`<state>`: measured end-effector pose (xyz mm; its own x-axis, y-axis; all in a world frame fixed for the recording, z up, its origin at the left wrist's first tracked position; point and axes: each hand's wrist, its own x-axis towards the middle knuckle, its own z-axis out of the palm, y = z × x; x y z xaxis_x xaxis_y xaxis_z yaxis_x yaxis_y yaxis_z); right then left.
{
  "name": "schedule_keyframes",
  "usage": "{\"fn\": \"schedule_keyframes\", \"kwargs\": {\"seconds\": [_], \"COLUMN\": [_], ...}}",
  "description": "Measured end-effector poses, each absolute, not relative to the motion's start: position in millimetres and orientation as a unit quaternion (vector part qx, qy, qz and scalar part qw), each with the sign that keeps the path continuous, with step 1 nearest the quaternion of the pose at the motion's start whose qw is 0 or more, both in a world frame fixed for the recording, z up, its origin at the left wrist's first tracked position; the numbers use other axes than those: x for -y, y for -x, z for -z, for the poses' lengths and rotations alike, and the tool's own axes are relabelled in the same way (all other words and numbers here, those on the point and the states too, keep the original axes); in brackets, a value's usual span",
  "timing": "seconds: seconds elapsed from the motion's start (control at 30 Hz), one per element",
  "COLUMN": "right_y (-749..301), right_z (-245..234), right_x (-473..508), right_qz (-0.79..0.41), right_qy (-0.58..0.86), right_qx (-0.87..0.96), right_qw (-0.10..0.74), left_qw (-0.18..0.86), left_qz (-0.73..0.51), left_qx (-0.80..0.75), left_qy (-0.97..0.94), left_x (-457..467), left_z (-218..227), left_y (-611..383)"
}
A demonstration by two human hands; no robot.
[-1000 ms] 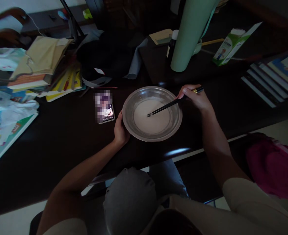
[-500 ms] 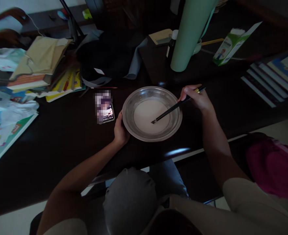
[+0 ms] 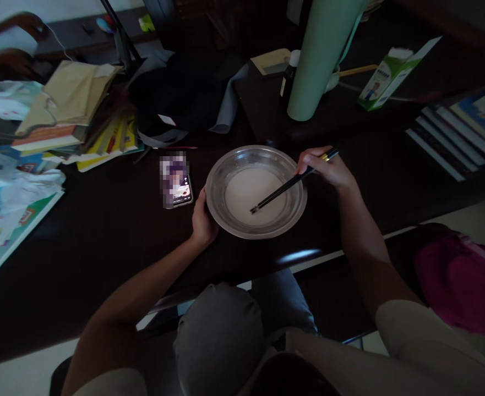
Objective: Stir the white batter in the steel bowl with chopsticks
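Observation:
A round metal basin [image 3: 261, 233] stands on the dark table, with a pale, milky liquid [image 3: 250, 190] in its bottom. My left hand [image 3: 203, 223] grips the basin's left rim, its fingers partly hidden behind the wall. Above the right rim, my right hand [image 3: 322, 168] is closed around black chopsticks [image 3: 283, 187] with a gold band near the top. They slant down to the left, and their tips dip into the liquid. Left of the basin lies a lit phone [image 3: 181, 187], its screen partly blurred out.
Books and papers [image 3: 66, 104] pile up at the left, beside a black bag [image 3: 180, 99]. Behind the basin stand a tall green bottle [image 3: 319, 66], a small dark bottle [image 3: 289, 77] and a green-white box [image 3: 385, 80]. More books [image 3: 452, 137] lie at the right.
My right hand has shifted slightly left with the chopsticks, and their tips have moved left and a little nearer me in the liquid. My left hand and the basin stay put.

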<state>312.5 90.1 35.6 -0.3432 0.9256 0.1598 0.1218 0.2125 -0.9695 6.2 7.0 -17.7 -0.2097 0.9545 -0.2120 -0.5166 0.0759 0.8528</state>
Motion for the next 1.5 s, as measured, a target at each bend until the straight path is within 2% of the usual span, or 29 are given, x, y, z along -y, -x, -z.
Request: {"fn": "schedule_keyframes", "kwargs": {"seconds": [0.1, 0.27, 0.47, 0.67, 0.87, 1.07, 1.27, 1.43, 1.5], "right_y": [-311.9, -317.3, -311.9, -314.9, -311.7, -315.4, -309.9, -317.2, -317.4], "right_z": [-34.3, -33.2, -34.8, -33.7, -33.0, -33.5, -36.4, -31.0, -30.9], "right_x": [-91.3, -93.2, -91.2, -92.4, -92.0, -93.3, -90.7, -95.4, -94.8], "right_qz": [-0.478, -0.451, -0.482, -0.465, -0.482, -0.451, -0.466, -0.430, -0.442], "right_qy": [0.385, 0.412, 0.376, 0.406, 0.380, 0.419, 0.385, 0.420, 0.415], "right_qx": [0.675, 0.643, 0.685, 0.640, 0.679, 0.631, 0.685, 0.646, 0.648], "right_qw": [0.408, 0.462, 0.396, 0.458, 0.404, 0.473, 0.407, 0.471, 0.461], "left_qw": [0.579, 0.582, 0.578, 0.579, 0.573, 0.577, 0.581, 0.583, 0.578], "left_qz": [-0.636, -0.635, -0.635, -0.639, -0.638, -0.633, -0.631, -0.630, -0.632], "left_qx": [-0.448, -0.441, -0.452, -0.445, -0.449, -0.446, -0.448, -0.450, -0.451], "left_qy": [-0.245, -0.252, -0.244, -0.240, -0.249, -0.259, -0.252, -0.249, -0.251], "left_x": [-6.9, -6.7, -7.1, -7.8, -7.8, -7.8, -7.7, -7.3, -7.4], "left_z": [17.9, 16.1, 17.2, 17.5, 18.5, 20.7, 21.1, 19.9, 19.8], "left_y": [-6.3, -7.3, -5.9, -7.0, -6.8, -5.2, -4.2, -4.2, -4.6]}}
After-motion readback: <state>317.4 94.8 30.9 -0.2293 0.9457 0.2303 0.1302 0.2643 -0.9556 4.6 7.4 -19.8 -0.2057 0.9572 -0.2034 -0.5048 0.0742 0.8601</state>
